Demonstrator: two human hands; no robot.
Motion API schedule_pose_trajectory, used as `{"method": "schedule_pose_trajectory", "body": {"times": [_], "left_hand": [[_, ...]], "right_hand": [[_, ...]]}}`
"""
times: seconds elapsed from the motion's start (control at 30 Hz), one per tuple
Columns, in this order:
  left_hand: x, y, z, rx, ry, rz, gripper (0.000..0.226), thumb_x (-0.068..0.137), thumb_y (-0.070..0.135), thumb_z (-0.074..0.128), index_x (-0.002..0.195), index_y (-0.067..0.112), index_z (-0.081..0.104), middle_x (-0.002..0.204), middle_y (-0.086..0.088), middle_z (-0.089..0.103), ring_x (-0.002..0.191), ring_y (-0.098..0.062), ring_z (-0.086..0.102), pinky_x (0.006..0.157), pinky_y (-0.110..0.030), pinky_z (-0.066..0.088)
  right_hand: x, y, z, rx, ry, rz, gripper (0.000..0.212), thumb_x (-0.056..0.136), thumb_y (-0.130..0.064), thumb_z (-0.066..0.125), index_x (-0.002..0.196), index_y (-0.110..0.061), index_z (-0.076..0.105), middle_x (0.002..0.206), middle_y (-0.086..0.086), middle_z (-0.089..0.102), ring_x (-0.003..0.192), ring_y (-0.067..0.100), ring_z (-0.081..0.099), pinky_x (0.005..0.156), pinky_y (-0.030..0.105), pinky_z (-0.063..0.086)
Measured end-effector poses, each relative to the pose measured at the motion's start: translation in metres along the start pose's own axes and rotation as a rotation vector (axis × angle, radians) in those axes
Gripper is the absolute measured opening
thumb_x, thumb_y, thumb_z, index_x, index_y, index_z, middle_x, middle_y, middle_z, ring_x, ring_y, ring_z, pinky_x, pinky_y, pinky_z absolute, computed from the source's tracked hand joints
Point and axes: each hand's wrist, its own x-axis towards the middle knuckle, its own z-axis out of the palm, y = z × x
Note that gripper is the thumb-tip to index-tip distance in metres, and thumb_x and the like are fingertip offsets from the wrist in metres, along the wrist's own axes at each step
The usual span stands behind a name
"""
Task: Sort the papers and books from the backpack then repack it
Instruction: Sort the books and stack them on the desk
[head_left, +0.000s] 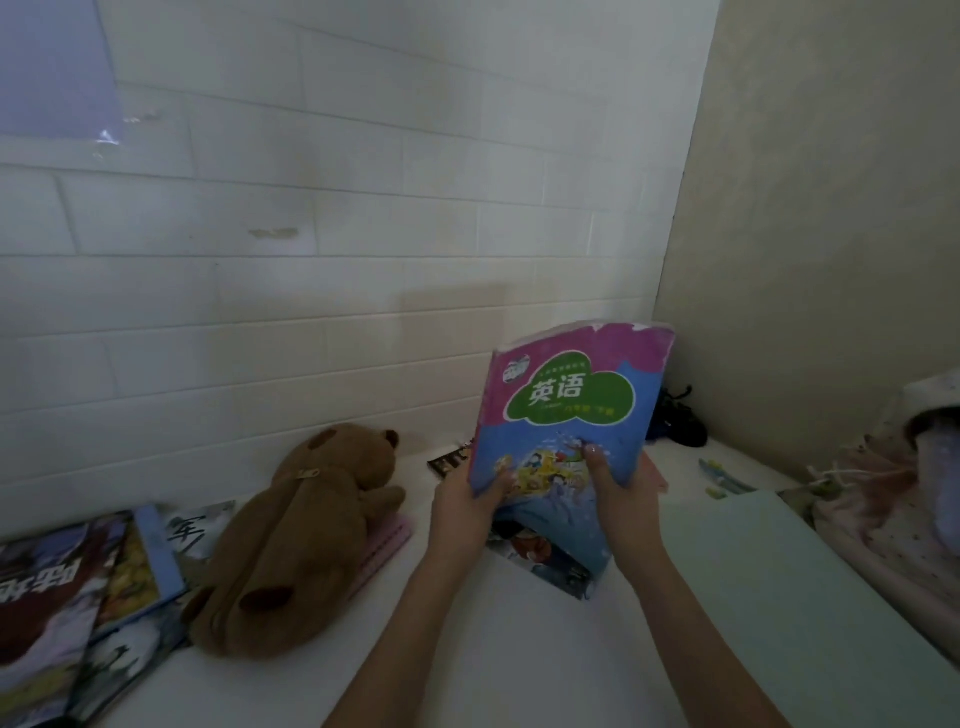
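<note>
I hold a blue and pink textbook (566, 410) with a green cloud on its cover upright above the white surface (498, 654). My left hand (465, 501) grips its lower left corner and my right hand (621, 491) grips its lower right edge, thumb on the cover. Under the book lies another colourful book (545, 556), partly hidden. A dark book (448, 462) pokes out behind my left hand. Several books and magazines (88, 597) are spread at the far left.
A brown plush bear-shaped bag (296, 530) lies left of centre on a pink notebook (384, 545). A pale green pad (789, 587) lies at the right, with pink floral fabric (893, 530) beyond it. Pens (722, 475) and a dark object (678, 415) sit in the far corner.
</note>
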Motion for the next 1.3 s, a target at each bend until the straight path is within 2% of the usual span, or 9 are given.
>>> {"method": "schedule_pose_trajectory", "body": {"times": [0.1, 0.17, 0.33, 0.4, 0.47, 0.57, 0.77, 1.13, 1.3], "left_hand": [[0.000, 0.007, -0.004, 0.029, 0.113, 0.029, 0.021, 0.080, 0.027, 0.073, 0.095, 0.030, 0.060, 0.091, 0.011, 0.069, 0.081, -0.006, 0.067, 0.073, -0.032, 0.057], [-0.001, 0.015, -0.009, 0.035, 0.199, 0.042, 0.028, 0.079, 0.035, 0.073, 0.100, 0.026, 0.056, 0.091, 0.013, 0.067, 0.079, -0.005, 0.065, 0.069, -0.030, 0.055], [-0.017, 0.014, -0.023, 0.202, 0.197, -0.090, 0.025, 0.086, 0.032, 0.064, 0.096, 0.013, 0.052, 0.096, -0.008, 0.067, 0.076, -0.016, 0.063, 0.063, -0.031, 0.049], [-0.027, 0.007, -0.028, 0.500, 0.147, -0.086, 0.029, 0.087, 0.034, 0.062, 0.102, 0.011, 0.052, 0.102, -0.008, 0.066, 0.087, -0.023, 0.063, 0.065, -0.030, 0.043], [-0.036, -0.004, -0.029, 0.843, 0.027, -0.043, 0.043, 0.089, 0.030, 0.057, 0.124, 0.009, 0.045, 0.128, -0.015, 0.054, 0.117, -0.030, 0.052, 0.085, -0.035, 0.044], [-0.048, -0.017, -0.027, 1.080, -0.327, -0.016, 0.063, 0.098, 0.038, 0.036, 0.150, 0.011, 0.010, 0.159, -0.009, 0.008, 0.147, -0.022, 0.006, 0.116, -0.044, 0.012], [-0.050, -0.022, -0.024, 1.213, -0.482, -0.069, 0.060, 0.100, 0.044, 0.016, 0.151, 0.015, 0.001, 0.160, -0.005, -0.002, 0.147, -0.022, -0.006, 0.117, -0.049, 0.001], [-0.054, -0.019, -0.026, 1.153, -0.483, -0.078, 0.061, 0.100, 0.045, 0.018, 0.151, 0.015, 0.003, 0.160, -0.006, 0.000, 0.147, -0.023, -0.004, 0.119, -0.044, 0.002], [-0.057, -0.020, -0.030, 1.090, -0.439, -0.052, 0.061, 0.099, 0.046, 0.023, 0.151, 0.014, 0.012, 0.159, -0.008, 0.006, 0.147, -0.023, 0.001, 0.119, -0.041, 0.005]], "right_hand": [[0.002, -0.010, 0.001, -0.074, -0.029, -0.093, 0.021, 0.091, -0.017, 0.060, 0.112, -0.021, 0.057, 0.098, -0.008, 0.064, 0.082, -0.014, 0.059, 0.067, -0.002, 0.043], [0.002, -0.021, -0.002, -0.128, -0.034, -0.099, 0.024, 0.088, -0.020, 0.065, 0.110, -0.021, 0.056, 0.095, -0.013, 0.061, 0.082, -0.008, 0.058, 0.064, -0.004, 0.039], [-0.006, -0.019, -0.013, -0.382, -0.125, 0.026, 0.053, 0.080, -0.031, 0.074, 0.122, -0.012, 0.048, 0.111, -0.002, 0.061, 0.099, 0.014, 0.057, 0.071, 0.023, 0.042], [-0.018, -0.003, -0.016, -0.599, -0.173, 0.112, 0.071, 0.077, -0.045, 0.073, 0.130, -0.012, 0.041, 0.118, 0.004, 0.063, 0.104, 0.025, 0.061, 0.074, 0.032, 0.046], [-0.036, 0.012, -0.017, -0.930, -0.238, 0.193, 0.077, 0.079, -0.055, 0.066, 0.135, -0.012, 0.035, 0.129, 0.011, 0.056, 0.116, 0.032, 0.054, 0.081, 0.036, 0.044], [-0.061, 0.020, -0.009, -1.185, -0.256, 0.085, 0.065, 0.093, -0.052, 0.045, 0.143, -0.014, 0.030, 0.156, 0.014, 0.020, 0.142, 0.033, 0.019, 0.110, 0.047, 0.026], [-0.071, 0.025, 0.017, -1.248, -0.667, 0.041, 0.068, 0.095, -0.061, 0.016, 0.152, -0.025, 0.006, 0.161, -0.002, 0.005, 0.148, 0.017, 0.002, 0.117, 0.055, 0.000], [-0.072, 0.029, 0.014, -1.290, -0.671, -0.054, 0.060, 0.098, -0.053, 0.016, 0.152, -0.026, 0.009, 0.160, 0.004, 0.011, 0.147, 0.020, 0.007, 0.117, 0.043, 0.007], [-0.072, 0.034, 0.013, -1.046, -0.610, -0.106, 0.047, 0.102, -0.034, 0.033, 0.145, -0.018, 0.036, 0.153, 0.011, 0.031, 0.144, 0.021, 0.024, 0.114, 0.031, 0.020]]}}
